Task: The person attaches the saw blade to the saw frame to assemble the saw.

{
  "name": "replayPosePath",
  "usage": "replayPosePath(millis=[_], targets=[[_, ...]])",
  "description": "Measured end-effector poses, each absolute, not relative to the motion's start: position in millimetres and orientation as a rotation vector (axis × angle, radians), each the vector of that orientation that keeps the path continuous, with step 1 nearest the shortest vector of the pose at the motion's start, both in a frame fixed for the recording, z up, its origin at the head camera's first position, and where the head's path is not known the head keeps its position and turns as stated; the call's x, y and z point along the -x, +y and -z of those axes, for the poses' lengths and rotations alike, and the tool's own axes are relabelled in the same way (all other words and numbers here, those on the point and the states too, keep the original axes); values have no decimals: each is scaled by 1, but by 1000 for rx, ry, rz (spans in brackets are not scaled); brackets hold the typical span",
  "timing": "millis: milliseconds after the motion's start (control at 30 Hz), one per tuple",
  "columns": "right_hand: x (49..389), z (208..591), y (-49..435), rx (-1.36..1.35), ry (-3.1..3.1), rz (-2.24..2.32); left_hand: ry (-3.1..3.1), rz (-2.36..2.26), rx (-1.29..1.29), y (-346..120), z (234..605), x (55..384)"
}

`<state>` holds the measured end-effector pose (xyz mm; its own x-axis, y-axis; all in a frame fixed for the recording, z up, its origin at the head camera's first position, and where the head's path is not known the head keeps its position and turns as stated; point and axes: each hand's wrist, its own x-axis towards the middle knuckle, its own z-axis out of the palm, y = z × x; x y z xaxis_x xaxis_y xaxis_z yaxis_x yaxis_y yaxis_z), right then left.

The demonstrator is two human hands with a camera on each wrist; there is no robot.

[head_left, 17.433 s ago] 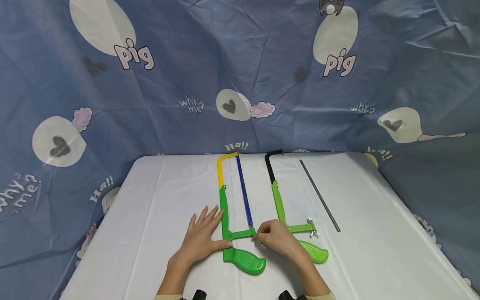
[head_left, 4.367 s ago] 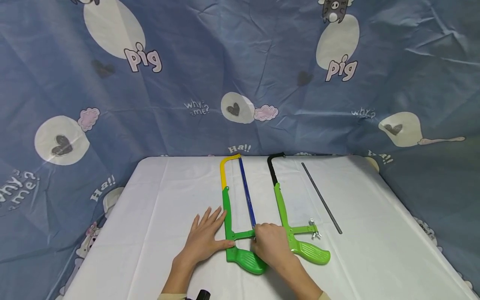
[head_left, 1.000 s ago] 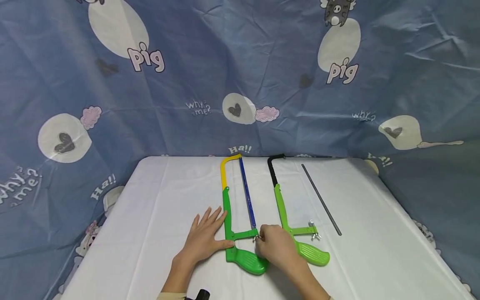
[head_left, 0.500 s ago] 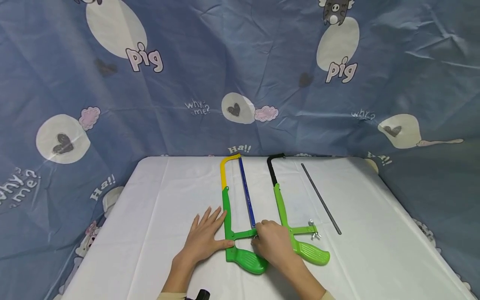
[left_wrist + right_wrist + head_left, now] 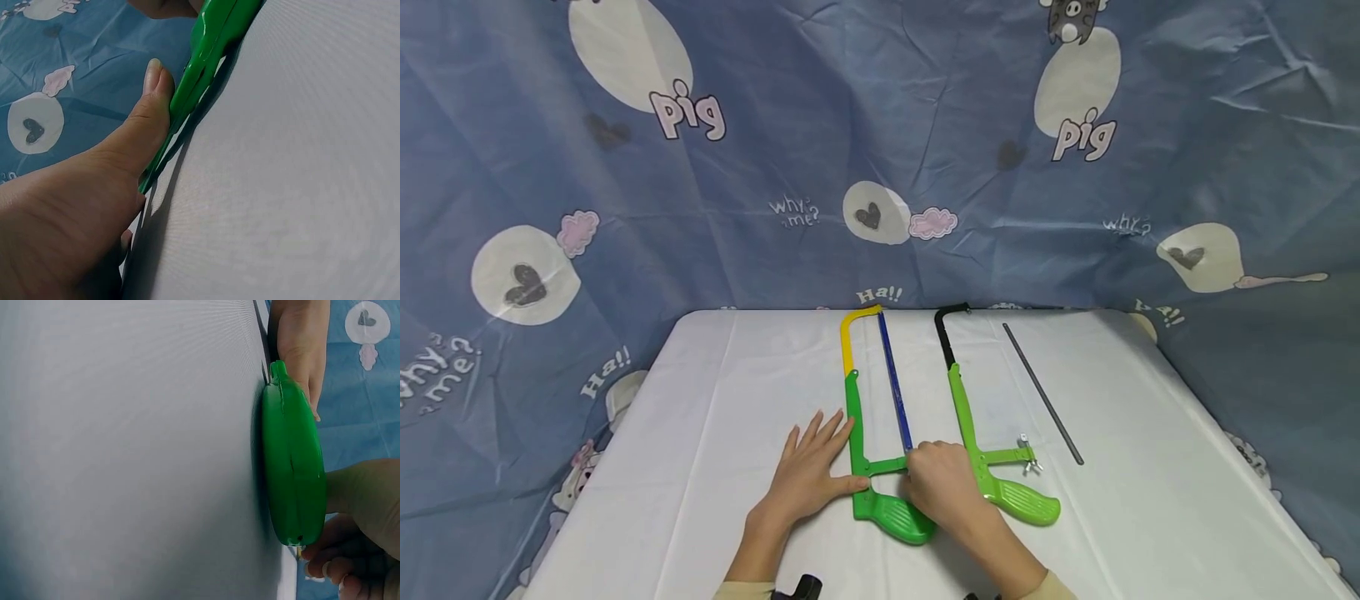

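A hacksaw with a green frame (image 5: 855, 408), yellow front arm (image 5: 847, 342) and blue blade (image 5: 896, 383) lies on the white-covered table. My left hand (image 5: 805, 471) spreads over its left side, straight fingers and thumb resting on the frame; the left wrist view shows the thumb (image 5: 145, 125) pressed along the green edge. At the end of the lower crossbar (image 5: 887, 466), my right hand (image 5: 943, 483) has its fingers curled round the wing nut, which the hand now hides. The saw's green handle (image 5: 294, 469) stands in front of the right fingers (image 5: 340, 569) in the right wrist view.
Close to the right hand lies a second hacksaw (image 5: 961, 408), light green and black, with no blade fitted and its own wing nut (image 5: 1033, 467). Farther right is a thin grey strip (image 5: 1043, 393). A blue printed cloth (image 5: 760, 150) hangs behind the table.
My right hand has turned back and forth at the crossbar's end; the wing nut showed beside it a second ago and is covered now. The left hand and both saws keep their places.
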<state>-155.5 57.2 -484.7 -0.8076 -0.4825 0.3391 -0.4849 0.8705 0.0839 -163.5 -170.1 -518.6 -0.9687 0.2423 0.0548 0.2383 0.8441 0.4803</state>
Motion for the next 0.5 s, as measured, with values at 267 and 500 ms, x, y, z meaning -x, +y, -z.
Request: replayPosePath(millis=[267,500], targets=[[157,487,56,-744,-2677,21,3003,-797,-380,-170,518,163],[157,488,56,-739,-2681,44,2999,-798,-380,-169,517,163]])
